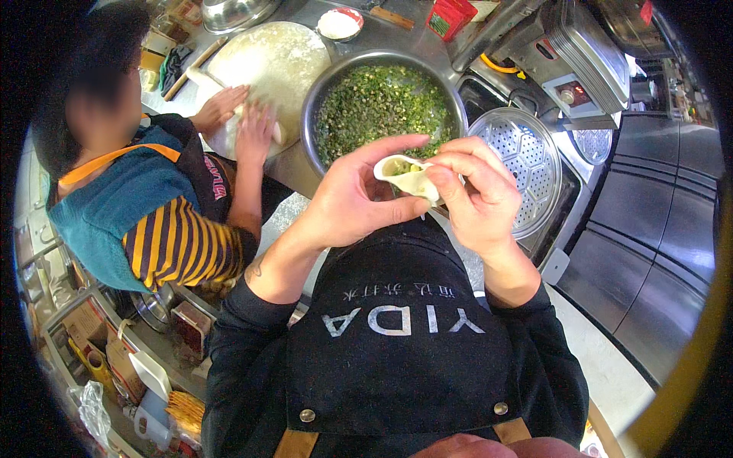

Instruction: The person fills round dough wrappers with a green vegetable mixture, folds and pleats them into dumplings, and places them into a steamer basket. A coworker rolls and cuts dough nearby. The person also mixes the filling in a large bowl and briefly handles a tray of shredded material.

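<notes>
Between my two hands is a round dough wrapper (421,188), folded into an open pouch with chopped green filling (404,168) showing at its mouth. My left hand (358,194) cups it, index finger behind and thumb along the near side. The fingertips and thumb of my right hand (478,192) pinch its right edge. Just beyond my hands, a large steel bowl (309,123) holds chopped green vegetable filling (383,109). My hands are raised in front of the bowl's near rim, over my black apron (401,366).
At left, a co-worker's hands (252,129) press dough on a floured round board (275,51). A rolling pin (194,68) lies beside it. A perforated steamer tray (524,172) sits right of the bowl. Behind stand a bowl of white powder (339,24) and a red packet (449,17).
</notes>
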Available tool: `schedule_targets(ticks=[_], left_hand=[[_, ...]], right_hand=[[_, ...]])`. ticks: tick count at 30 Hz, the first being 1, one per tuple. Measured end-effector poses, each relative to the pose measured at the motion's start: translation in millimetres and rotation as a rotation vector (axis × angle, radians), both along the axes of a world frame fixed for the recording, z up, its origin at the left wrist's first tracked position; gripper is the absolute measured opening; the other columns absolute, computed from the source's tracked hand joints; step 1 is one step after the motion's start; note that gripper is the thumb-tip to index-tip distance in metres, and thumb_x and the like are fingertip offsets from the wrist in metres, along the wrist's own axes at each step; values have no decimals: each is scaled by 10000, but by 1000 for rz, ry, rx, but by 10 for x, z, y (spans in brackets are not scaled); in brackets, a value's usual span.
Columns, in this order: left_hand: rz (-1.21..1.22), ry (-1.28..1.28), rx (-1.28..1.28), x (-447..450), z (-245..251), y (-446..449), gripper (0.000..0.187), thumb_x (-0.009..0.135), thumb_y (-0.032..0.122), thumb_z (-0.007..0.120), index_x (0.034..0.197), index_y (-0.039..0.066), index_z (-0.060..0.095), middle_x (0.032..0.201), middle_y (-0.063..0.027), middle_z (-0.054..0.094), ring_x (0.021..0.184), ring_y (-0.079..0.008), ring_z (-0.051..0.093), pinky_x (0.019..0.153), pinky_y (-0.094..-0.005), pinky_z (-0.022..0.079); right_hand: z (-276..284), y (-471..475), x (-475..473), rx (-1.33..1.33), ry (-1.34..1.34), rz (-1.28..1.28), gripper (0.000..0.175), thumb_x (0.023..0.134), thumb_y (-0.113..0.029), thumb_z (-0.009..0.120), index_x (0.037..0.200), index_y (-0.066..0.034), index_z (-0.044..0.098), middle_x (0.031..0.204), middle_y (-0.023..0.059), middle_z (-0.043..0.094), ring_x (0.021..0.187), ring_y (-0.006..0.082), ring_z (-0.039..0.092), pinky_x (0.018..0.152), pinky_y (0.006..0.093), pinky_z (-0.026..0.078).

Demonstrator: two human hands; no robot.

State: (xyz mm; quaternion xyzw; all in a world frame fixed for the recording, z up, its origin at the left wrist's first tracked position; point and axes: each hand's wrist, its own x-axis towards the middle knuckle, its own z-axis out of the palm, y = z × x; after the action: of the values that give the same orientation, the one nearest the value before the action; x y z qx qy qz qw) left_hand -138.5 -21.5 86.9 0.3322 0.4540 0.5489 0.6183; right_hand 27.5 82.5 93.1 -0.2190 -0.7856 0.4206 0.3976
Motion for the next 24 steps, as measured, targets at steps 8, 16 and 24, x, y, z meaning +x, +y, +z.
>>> schedule_targets(ticks=[8, 16, 24], left_hand=[[-5, -54, 35, 100, -242, -37, 416, 942, 26, 707, 1332, 1, 563, 1164, -51, 682, 1051, -116, 647, 916, -293, 547], [84, 77, 40, 188, -110, -50, 454, 938, 48, 718, 1358, 2, 550, 1212, -73, 671, 1099, -142, 646, 956, -312, 544], [89, -34, 48, 216, -147, -39, 465, 938, 32, 713, 1369, -4, 542, 1239, -77, 667, 1121, -145, 645, 972, -310, 536]], right_hand=[[39, 30, 31, 84, -48, 58, 252, 821, -16, 786, 1070, 3, 748, 944, 107, 660, 790, 203, 661, 681, 300, 533], [59, 21, 36, 86, -27, 83, 243, 766, 0, 812, 1005, -22, 769, 901, 85, 662, 774, 216, 651, 661, 308, 521], [80, -5, 33, 179, -7, 22, 213, 781, 14, 797, 991, -1, 766, 889, 86, 664, 765, 218, 643, 656, 315, 518]])
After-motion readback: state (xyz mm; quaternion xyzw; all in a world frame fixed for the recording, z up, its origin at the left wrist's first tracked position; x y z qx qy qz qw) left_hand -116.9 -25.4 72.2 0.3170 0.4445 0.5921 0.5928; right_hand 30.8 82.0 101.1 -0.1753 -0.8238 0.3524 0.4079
